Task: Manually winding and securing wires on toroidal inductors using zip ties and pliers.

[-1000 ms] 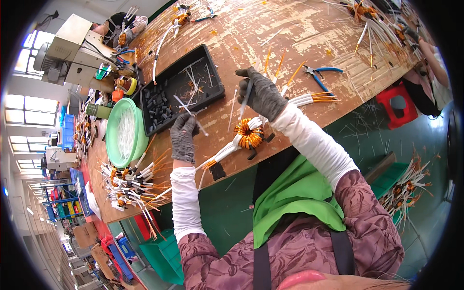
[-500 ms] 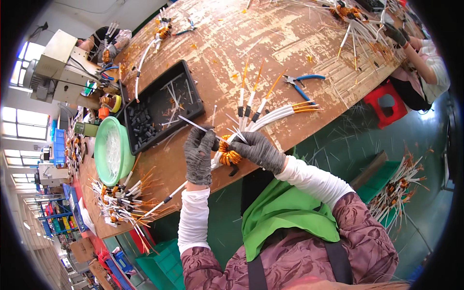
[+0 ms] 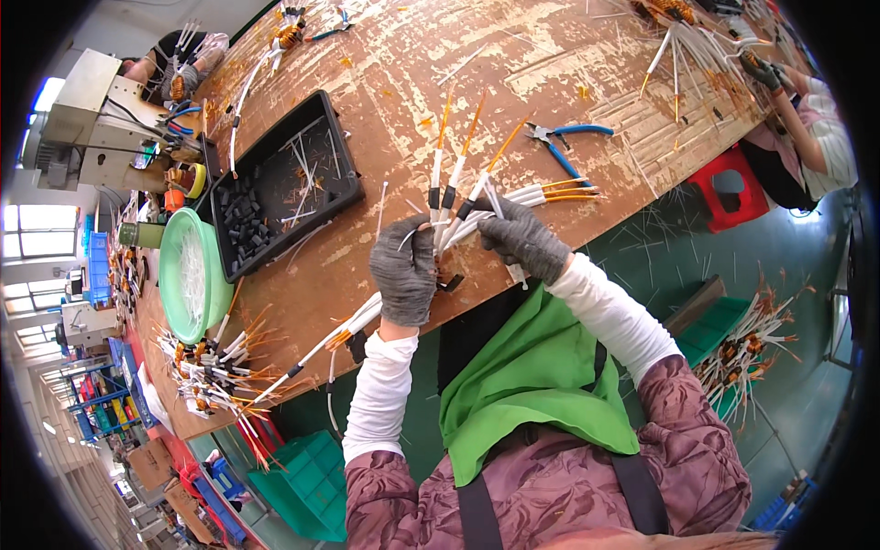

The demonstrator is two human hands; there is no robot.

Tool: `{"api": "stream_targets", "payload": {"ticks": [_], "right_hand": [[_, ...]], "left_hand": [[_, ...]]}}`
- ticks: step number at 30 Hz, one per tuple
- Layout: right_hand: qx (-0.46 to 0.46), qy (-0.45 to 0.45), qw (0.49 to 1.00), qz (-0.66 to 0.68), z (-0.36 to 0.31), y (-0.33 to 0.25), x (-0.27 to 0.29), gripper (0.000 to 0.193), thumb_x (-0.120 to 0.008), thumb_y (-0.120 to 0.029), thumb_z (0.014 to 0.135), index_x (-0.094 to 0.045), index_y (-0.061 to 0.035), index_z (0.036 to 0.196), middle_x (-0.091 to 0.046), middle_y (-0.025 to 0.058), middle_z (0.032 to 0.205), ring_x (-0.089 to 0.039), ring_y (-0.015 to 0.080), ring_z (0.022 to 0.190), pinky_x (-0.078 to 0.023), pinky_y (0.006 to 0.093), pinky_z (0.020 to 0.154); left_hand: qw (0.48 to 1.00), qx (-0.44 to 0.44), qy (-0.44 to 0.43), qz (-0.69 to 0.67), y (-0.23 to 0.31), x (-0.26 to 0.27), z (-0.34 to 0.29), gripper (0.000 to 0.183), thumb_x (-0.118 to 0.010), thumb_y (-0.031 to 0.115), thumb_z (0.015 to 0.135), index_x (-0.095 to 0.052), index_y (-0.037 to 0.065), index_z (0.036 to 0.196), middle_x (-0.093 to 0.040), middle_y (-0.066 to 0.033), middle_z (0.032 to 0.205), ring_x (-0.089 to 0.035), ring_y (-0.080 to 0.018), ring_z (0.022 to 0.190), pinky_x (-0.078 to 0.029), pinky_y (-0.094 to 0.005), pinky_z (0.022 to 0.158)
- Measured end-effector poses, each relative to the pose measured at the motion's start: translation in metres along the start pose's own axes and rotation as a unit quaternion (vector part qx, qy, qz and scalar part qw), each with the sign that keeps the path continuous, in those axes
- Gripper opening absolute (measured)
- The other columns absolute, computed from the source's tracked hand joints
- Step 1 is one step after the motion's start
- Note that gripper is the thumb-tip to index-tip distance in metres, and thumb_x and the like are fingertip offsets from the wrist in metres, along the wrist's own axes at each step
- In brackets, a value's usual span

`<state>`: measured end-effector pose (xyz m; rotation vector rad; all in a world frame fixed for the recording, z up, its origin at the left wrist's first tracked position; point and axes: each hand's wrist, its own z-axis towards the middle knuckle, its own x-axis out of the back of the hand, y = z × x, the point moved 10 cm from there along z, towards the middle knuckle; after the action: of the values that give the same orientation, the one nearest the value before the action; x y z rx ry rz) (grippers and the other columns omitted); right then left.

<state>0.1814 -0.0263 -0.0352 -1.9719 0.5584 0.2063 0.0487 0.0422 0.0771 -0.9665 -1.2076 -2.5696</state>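
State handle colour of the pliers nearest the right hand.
Blue pliers handles; they show best in the head view.

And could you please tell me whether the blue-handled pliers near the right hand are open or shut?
Open: the blue-handled pliers lie on the wooden table with their two handles spread wide apart.

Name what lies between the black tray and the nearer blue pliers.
Head view: a white tube near the tray, then three orange-tipped leads before the pliers.
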Motion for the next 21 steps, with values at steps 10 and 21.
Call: {"api": "stream_targets", "payload": {"ticks": [10, 21], "right_hand": [[-0.041, -0.011, 0.983, -0.179, 0.018, 0.013, -0.002, 0.018, -0.055, -0.026, 0.087, -0.059, -0.0100, 0.094, -0.048, -0.0037, 0.060, -0.036, 0.0031, 0.044, -0.029, 0.0183, 0.039], [-0.162, -0.118, 0.967, 0.160, -0.002, 0.042, -0.025, 0.015, -0.055, -0.022, 0.088, -0.057, -0.0090, 0.096, -0.043, -0.0060, 0.059, -0.030, 0.0006, 0.040, -0.023, 0.0163, 0.035]], "left_hand": [[0.951, 0.221, -0.074, -0.204, -0.052, -0.041, -0.005, 0.018, -0.058, 0.015, 0.088, -0.061, -0.001, 0.097, -0.064, -0.0054, 0.080, -0.057, -0.0092, 0.071, -0.045, -0.0238, 0.064], [0.972, 0.168, 0.016, -0.162, -0.020, -0.016, -0.019, 0.015, -0.062, 0.000, 0.078, -0.067, 0.004, 0.091, -0.064, -0.0088, 0.082, -0.057, -0.0192, 0.077, -0.044, -0.0306, 0.072]]}}
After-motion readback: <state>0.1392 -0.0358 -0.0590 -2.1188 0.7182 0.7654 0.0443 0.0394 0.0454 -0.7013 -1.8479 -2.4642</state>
